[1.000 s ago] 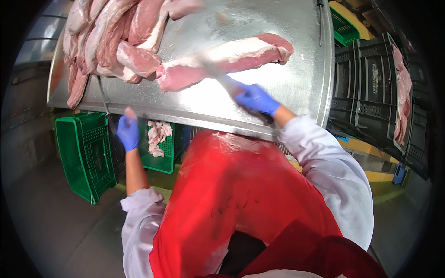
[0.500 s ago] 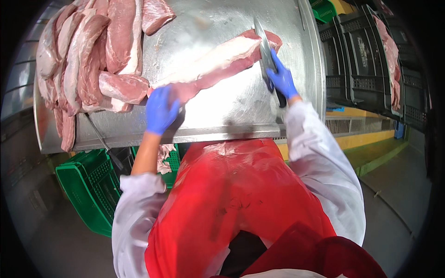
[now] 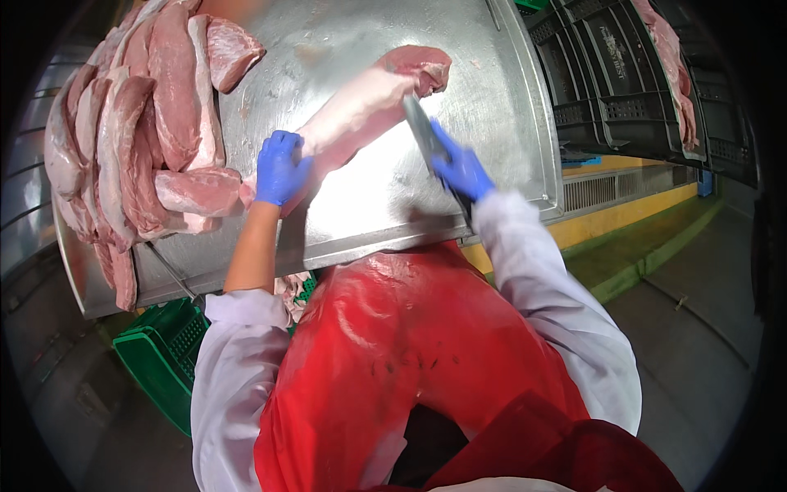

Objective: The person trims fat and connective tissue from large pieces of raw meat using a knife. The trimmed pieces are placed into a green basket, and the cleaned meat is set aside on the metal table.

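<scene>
A long pork loin (image 3: 348,115) with a pale fat layer lies slantwise on the steel table, its dark red far end pointing right and away. My left hand (image 3: 283,168), in a blue glove, grips the loin's near left end, fingers bent over it. In my right hand (image 3: 464,170), also blue-gloved, is a knife (image 3: 422,129). Its blade points away and left, the tip beside the loin's right edge just below the red end. Whether the tip touches the meat I cannot tell. My fingers hide part of the handle.
Several more loins (image 3: 131,139) are heaped at the table's left. A steel rod (image 3: 170,269) projects past the front edge there. A green crate (image 3: 160,353) stands below the table. Black crates (image 3: 615,74), one with meat, stand right of the steel table (image 3: 492,107).
The knife has come off the loin's far end, back toward me and left. My left hand stays on the near end. The whole view has turned slightly.
</scene>
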### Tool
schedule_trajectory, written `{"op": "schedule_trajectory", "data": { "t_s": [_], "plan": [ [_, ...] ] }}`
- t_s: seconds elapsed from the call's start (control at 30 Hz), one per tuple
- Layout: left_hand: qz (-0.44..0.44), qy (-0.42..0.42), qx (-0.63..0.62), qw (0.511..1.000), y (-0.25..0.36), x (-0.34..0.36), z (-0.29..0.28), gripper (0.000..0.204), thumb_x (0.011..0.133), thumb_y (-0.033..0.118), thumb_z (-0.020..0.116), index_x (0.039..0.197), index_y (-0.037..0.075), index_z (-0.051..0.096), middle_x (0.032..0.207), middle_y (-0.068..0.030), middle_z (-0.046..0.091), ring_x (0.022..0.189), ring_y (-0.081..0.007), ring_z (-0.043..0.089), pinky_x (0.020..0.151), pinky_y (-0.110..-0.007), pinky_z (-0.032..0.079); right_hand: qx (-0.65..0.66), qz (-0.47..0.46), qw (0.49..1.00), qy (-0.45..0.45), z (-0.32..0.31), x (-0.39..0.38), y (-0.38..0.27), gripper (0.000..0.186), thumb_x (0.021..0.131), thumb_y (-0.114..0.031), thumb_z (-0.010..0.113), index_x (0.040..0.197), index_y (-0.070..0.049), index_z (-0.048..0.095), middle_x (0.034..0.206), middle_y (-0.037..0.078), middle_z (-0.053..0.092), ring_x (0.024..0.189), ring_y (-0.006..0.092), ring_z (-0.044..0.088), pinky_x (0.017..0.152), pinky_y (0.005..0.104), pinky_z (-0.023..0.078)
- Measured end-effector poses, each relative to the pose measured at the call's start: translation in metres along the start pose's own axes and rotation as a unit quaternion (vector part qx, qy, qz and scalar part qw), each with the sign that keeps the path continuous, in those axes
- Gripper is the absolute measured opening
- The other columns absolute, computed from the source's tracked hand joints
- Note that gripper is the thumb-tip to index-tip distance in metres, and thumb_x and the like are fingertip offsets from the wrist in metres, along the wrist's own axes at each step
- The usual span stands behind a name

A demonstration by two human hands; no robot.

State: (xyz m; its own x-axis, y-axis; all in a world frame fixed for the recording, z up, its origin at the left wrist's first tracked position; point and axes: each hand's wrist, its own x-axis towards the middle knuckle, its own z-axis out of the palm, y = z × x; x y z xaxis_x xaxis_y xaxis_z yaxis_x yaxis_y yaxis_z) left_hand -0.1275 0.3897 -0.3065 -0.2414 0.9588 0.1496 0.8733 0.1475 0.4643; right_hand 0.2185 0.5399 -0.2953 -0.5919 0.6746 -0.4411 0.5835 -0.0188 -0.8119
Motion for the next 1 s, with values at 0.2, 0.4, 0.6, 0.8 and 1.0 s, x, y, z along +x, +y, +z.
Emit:
{"op": "schedule_trajectory", "data": {
  "t_s": [0.2,0.4,0.6,0.8,1.0],
  "plan": [
    [-0.019,0.018,0.003,1.000,0.109,0.071,0.032,0.046,0.076,0.038,0.075,0.100,0.002,0.061,0.093,-0.0203,0.061,0.088,-0.0397,0.061,0.077,-0.048,0.050,0.162,-0.006,0.987,0.020,-0.067,-0.088,0.069,0.073,0.092,-0.003,0.057,0.156,-0.024,0.029,0.094,0.006,0.067,0.065,0.0095,0.057,0.058,0.0273,0.051],
    [-0.157,-0.059,0.057,0.984,0.167,0.153,0.066,0.045,0.080,0.038,0.065,0.104,0.001,0.065,0.094,-0.0226,0.070,0.090,-0.0372,0.069,0.081,-0.044,0.055,0.196,-0.078,0.971,0.113,-0.095,0.049,0.020,0.074,0.094,-0.006,0.057,0.157,-0.029,0.026,0.087,0.004,0.064,0.061,0.0088,0.057,0.052,0.0253,0.050],
    [-0.227,-0.082,-0.046,0.969,0.117,0.149,0.077,0.039,0.082,0.028,0.060,0.105,-0.002,0.068,0.083,-0.0202,0.072,0.082,-0.0295,0.073,0.077,-0.036,0.056,0.101,-0.191,0.976,0.038,-0.023,0.127,-0.013,0.076,0.091,-0.017,0.059,0.157,-0.028,0.022,0.083,0.014,0.069,0.062,0.0229,0.065,0.064,0.0371,0.056],
    [-0.319,-0.032,-0.160,0.934,0.112,0.143,0.080,0.030,0.083,0.021,0.063,0.103,-0.002,0.067,0.094,-0.0176,0.072,0.089,-0.0278,0.071,0.077,-0.035,0.055,0.019,-0.236,0.966,-0.105,-0.019,0.054,0.036,0.076,0.092,-0.018,0.053,0.158,-0.026,0.015,0.090,0.027,0.068,0.067,0.0394,0.068,0.070,0.0480,0.056],
    [-0.286,-0.036,-0.220,0.932,0.148,0.153,0.051,0.027,0.084,0.021,0.062,0.092,-0.005,0.065,0.081,-0.0107,0.069,0.073,-0.0143,0.065,0.060,-0.027,0.050,0.001,-0.174,0.977,-0.122,-0.001,0.128,-0.023,0.075,0.093,-0.019,0.051,0.158,-0.025,0.014,0.095,0.027,0.068,0.072,0.0396,0.067,0.072,0.0485,0.054]
  ]
}}
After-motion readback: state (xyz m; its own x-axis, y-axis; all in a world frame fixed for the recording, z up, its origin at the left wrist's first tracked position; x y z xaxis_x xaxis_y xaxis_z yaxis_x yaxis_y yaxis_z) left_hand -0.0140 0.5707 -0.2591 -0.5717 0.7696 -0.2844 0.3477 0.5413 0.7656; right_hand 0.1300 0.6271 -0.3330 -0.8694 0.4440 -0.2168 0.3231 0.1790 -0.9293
